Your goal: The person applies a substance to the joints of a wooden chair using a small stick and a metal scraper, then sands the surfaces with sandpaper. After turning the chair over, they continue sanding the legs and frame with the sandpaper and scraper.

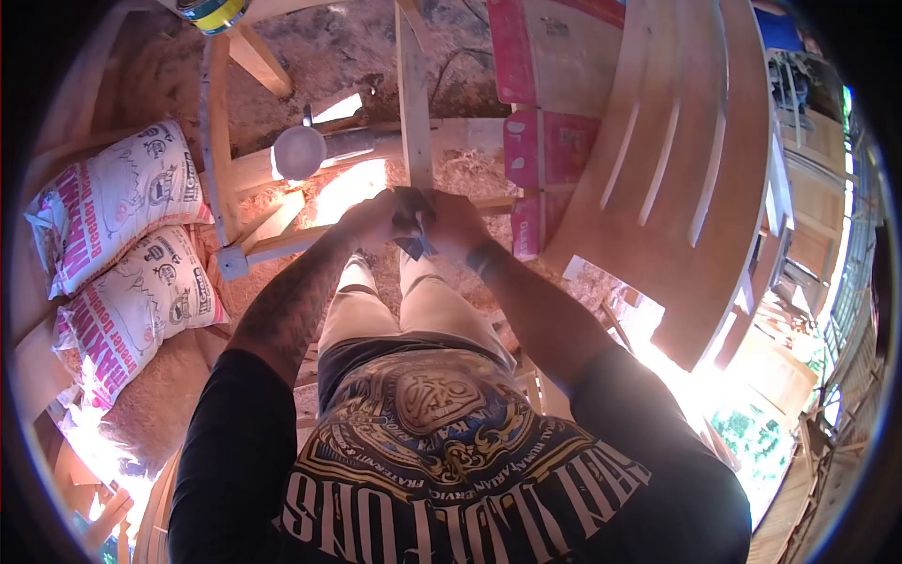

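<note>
Both of my hands are together in front of my legs, at the end of an upright wooden post (414,103). My left hand (371,222) is closed on the left side of a dark grey piece of sandpaper (411,246). From the other side, my right hand (455,226) grips the same piece, its fingers bent around it. The sheet looks folded or creased, and its grit is too small to see. Just beyond my left hand lies a round pale disc (299,152) with a grey body, possibly a power sander.
Two printed sacks (132,202) are stacked at the left. A large slotted wooden panel (648,179) leans at the right beside pink-and-white boards (550,141). A yellow-banded can (216,16) stands at the top left on a wooden frame (218,141). Sawdust covers the ground.
</note>
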`<state>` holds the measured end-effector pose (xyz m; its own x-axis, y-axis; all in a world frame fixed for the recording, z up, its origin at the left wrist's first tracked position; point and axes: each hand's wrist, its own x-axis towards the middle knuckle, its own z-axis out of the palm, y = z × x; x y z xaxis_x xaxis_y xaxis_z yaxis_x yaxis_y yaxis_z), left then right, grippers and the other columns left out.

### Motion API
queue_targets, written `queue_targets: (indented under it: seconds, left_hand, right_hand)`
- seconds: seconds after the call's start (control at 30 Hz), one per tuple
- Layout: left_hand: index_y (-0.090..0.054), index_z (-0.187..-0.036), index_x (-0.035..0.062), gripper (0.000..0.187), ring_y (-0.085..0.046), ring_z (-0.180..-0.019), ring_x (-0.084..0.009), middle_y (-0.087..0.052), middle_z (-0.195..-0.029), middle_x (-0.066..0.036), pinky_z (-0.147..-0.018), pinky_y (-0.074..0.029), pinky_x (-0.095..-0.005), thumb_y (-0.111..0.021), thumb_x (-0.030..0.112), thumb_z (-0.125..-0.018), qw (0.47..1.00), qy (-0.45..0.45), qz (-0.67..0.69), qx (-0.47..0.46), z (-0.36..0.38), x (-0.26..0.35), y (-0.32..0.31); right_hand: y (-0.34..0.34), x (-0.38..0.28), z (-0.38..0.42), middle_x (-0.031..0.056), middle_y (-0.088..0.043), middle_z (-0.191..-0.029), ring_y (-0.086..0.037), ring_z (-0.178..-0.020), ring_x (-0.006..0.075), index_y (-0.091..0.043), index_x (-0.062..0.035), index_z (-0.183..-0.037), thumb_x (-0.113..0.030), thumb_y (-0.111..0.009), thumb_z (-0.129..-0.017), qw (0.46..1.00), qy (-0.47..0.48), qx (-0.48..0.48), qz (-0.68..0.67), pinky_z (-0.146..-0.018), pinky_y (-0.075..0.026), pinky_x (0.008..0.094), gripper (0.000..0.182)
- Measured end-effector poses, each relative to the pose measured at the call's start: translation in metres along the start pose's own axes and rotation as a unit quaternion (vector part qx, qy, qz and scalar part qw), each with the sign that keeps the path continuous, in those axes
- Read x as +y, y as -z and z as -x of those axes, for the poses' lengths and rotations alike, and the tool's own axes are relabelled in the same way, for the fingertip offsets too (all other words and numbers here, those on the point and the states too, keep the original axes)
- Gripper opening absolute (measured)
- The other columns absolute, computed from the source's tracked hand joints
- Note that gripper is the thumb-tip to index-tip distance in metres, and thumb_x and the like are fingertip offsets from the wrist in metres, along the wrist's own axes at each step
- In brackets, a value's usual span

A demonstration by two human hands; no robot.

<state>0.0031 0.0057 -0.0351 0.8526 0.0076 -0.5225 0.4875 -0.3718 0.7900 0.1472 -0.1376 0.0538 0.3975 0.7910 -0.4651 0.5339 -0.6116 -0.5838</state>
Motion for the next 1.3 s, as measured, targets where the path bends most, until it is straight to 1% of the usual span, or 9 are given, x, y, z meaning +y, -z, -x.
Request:
queue_targets:
  seconds: [0.17, 0.27, 0.37, 0.47, 0.67, 0.87, 1.1, 1.13, 1.3]
  left_hand:
    - [-0.059, -0.123, 0.0005, 0.047, -0.068, -0.107, -0.0312, -0.069, -0.117, -0.017, -0.095, -0.053, -0.0399, -0.073, 0.037, -0.096, 1.0, 0.013, -0.005, -0.003, 0.008, -0.003, 0.015]
    - [-0.066, -0.122, 0.0038, 0.035, -0.066, -0.106, -0.0291, -0.068, -0.113, -0.014, -0.092, -0.052, -0.0378, -0.071, 0.028, -0.098, 0.996, 0.048, 0.038, 0.057, 0.02, 0.009, 0.03]
    - [-0.074, -0.118, 0.0128, 0.028, -0.066, -0.1, -0.0309, -0.07, -0.107, -0.013, -0.086, -0.052, -0.0426, -0.074, 0.016, -0.09, 0.97, -0.16, -0.015, 0.183, 0.05, 0.052, 0.057]
    - [-0.076, -0.121, 0.0255, 0.045, -0.059, -0.113, -0.031, -0.062, -0.124, -0.008, -0.098, -0.049, -0.045, -0.078, 0.008, -0.08, 0.926, -0.206, -0.2, 0.244, 0.06, 0.052, 0.037]
    - [-0.039, -0.157, 0.0348, 0.096, -0.05, -0.126, -0.0364, -0.046, -0.141, -0.015, -0.109, -0.039, -0.0534, -0.087, 0.038, -0.074, 0.922, -0.104, -0.332, 0.17, 0.073, 0.038, -0.001]
    - [-0.041, -0.156, 0.0244, 0.094, -0.051, -0.127, -0.0359, -0.047, -0.14, -0.014, -0.107, -0.04, -0.0519, -0.087, 0.042, -0.075, 0.952, -0.019, -0.234, 0.195, 0.064, 0.041, -0.017]
    - [-0.062, -0.134, 0.0096, 0.058, -0.069, -0.106, -0.0343, -0.071, -0.11, -0.018, -0.094, -0.052, -0.0462, -0.08, 0.037, -0.086, 0.95, 0.051, -0.024, 0.308, 0.034, 0.013, -0.023]
    - [-0.072, -0.11, 0.0056, 0.038, -0.072, -0.093, -0.0337, -0.074, -0.093, -0.016, -0.086, -0.056, -0.0436, -0.077, 0.036, -0.088, 0.965, 0.06, -0.081, 0.241, 0.03, 0.019, -0.008]
    - [-0.073, -0.104, 0.0072, 0.035, -0.071, -0.098, -0.0338, -0.073, -0.101, -0.016, -0.088, -0.054, -0.0451, -0.073, 0.04, -0.091, 0.987, 0.052, -0.025, 0.151, 0.025, 0.015, 0.007]
  right_hand:
    - [0.046, 0.017, -0.025, 0.0259, -0.071, -0.092, -0.072, -0.089, 0.0396, -0.064, 0.0017, -0.111, -0.029, -0.067, -0.092, 1.0, -0.002, 0.029, 0.006, -0.079, -0.058, 0.0484, 0.037]
    - [0.087, 0.023, 0.005, 0.0189, -0.068, -0.082, -0.071, -0.069, 0.0291, -0.063, 0.0023, -0.106, -0.031, -0.072, -0.091, 0.956, -0.196, 0.046, -0.212, -0.059, -0.056, 0.0402, 0.038]
    - [0.088, 0.048, 0.03, 0.014, -0.065, -0.077, -0.064, -0.056, 0.02, -0.062, 0.0026, -0.102, -0.029, -0.074, -0.092, 0.91, -0.197, 0.141, -0.335, -0.046, -0.048, 0.035, 0.036]
    - [0.056, 0.09, 0.044, 0.0124, -0.065, -0.076, -0.059, -0.048, 0.0171, -0.062, 0.0022, -0.099, -0.025, -0.075, -0.092, 0.868, -0.161, 0.182, -0.434, -0.041, -0.045, 0.0347, 0.031]
    - [0.048, 0.04, 0.056, 0.0165, -0.072, -0.083, -0.073, -0.072, 0.0242, -0.069, -0.0014, -0.1, -0.031, -0.076, -0.09, 0.948, -0.216, -0.01, -0.232, -0.06, -0.055, 0.0381, 0.032]
    - [-0.009, 0.046, 0.046, 0.0225, -0.074, -0.1, -0.071, -0.096, 0.0412, -0.07, -0.0056, -0.112, -0.031, -0.074, -0.089, 0.969, -0.169, 0.07, -0.169, -0.086, -0.055, 0.049, 0.035]
    - [-0.017, 0.051, 0.042, 0.0254, -0.072, -0.101, -0.068, -0.099, 0.0465, -0.068, -0.0063, -0.115, -0.027, -0.071, -0.089, 0.982, -0.091, 0.099, -0.131, -0.088, -0.054, 0.0519, 0.034]
    - [-0.013, 0.045, 0.041, 0.0255, -0.072, -0.101, -0.067, -0.099, 0.0469, -0.067, -0.0061, -0.114, -0.027, -0.07, -0.089, 0.984, -0.077, 0.099, -0.129, -0.087, -0.054, 0.0525, 0.032]
    - [-0.031, 0.012, 0.011, 0.0268, -0.07, -0.101, -0.067, -0.096, 0.0478, -0.066, -0.0056, -0.109, -0.025, -0.062, -0.092, 0.997, -0.015, 0.065, -0.047, -0.085, -0.054, 0.0543, 0.026]
